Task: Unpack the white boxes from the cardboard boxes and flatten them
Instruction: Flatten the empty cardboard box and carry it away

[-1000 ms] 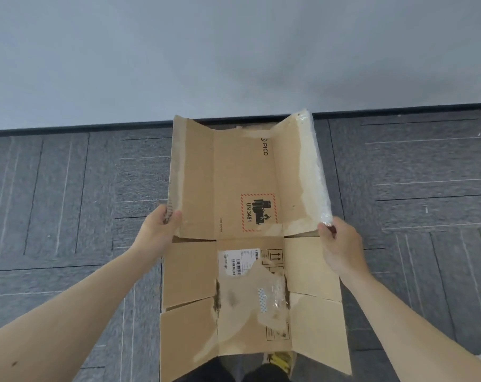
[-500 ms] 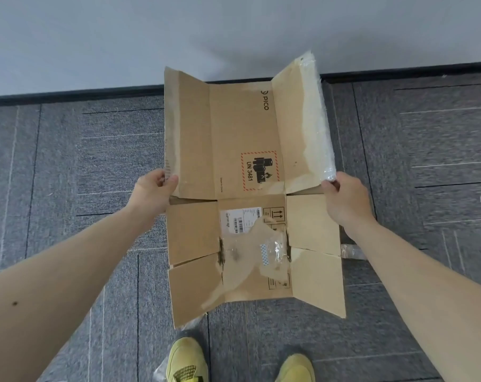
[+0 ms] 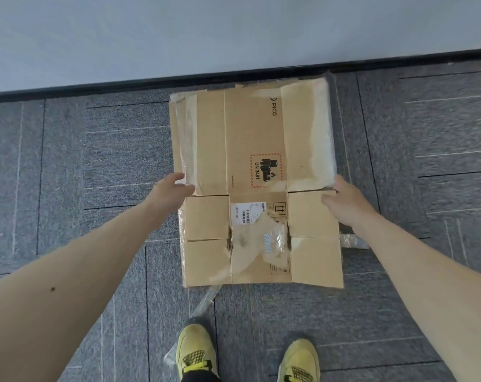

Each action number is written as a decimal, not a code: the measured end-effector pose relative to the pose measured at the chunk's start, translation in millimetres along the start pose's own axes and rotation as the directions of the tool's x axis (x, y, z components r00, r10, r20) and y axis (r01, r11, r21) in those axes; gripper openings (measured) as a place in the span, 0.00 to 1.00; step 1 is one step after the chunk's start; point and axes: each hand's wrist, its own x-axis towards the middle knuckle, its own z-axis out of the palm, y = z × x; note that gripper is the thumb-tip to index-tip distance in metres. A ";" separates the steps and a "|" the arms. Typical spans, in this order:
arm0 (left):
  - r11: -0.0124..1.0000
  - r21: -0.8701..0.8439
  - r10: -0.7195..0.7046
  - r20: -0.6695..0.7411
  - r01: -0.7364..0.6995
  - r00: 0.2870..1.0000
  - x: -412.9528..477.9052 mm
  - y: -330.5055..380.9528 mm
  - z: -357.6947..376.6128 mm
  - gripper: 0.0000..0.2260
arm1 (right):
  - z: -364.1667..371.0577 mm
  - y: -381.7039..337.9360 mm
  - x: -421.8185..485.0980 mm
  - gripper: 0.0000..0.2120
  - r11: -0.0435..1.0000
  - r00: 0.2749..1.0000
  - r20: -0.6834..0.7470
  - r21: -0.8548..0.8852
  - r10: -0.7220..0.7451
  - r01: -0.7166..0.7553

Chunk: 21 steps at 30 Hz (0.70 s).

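A flattened brown cardboard box [image 3: 250, 150] lies on the grey carpet, on top of other flat cardboard whose edges show at its left side. It carries a red UN 3481 label, a white shipping label and torn clear tape. My left hand [image 3: 173, 188] hovers at its left edge with fingers spread and relaxed, holding nothing. Over the box's right edge, my right hand [image 3: 344, 199] has loosely extended fingers and has no grip on the flap. No white box is in view.
A grey wall with a black skirting strip [image 3: 123, 85] runs just behind the cardboard. Strips of clear tape [image 3: 353, 239] stick out from under the pile at right and bottom. My yellow shoes [image 3: 195, 351] stand on the carpet in front.
The box was held up by both hands at its side flaps; it has been lowered flat onto the pile by the wall and both hands have let go.
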 end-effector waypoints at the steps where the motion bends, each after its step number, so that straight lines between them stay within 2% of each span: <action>1: 1.000 0.016 0.013 -0.001 -0.013 1.000 -8.6 3.5 -0.6 0.25 | -2.8 -4.7 -7.9 0.26 1.000 1.000 0.013 -0.010 -0.014 0.014; 3: 0.998 0.054 0.045 0.001 -0.045 0.999 -33.4 14.1 -4.7 0.22 | -13.1 -18.3 -31.2 0.28 0.998 0.999 0.033 -0.038 -0.039 0.040; 10: 0.962 0.183 0.204 0.005 -0.201 0.979 -167.6 100.3 -25.3 0.17 | -87.2 -84.9 -166.2 0.25 0.982 0.984 0.018 -0.066 -0.177 0.178; 14: 0.925 0.252 0.273 0.084 -0.285 0.958 -272.5 164.4 -27.0 0.15 | -154.4 -110.3 -263.1 0.20 0.976 0.978 -0.006 -0.059 -0.210 0.209; 18: 0.798 0.399 0.394 0.219 -0.451 0.892 -380.1 229.8 -21.0 0.16 | -225.0 -117.4 -362.0 0.23 0.974 0.973 -0.066 -0.065 -0.222 0.217; 21: 0.663 0.474 0.475 0.331 -0.579 0.816 -453.1 270.3 -11.0 0.16 | -270.5 -110.4 -433.7 0.24 0.974 0.965 -0.141 -0.067 -0.223 0.215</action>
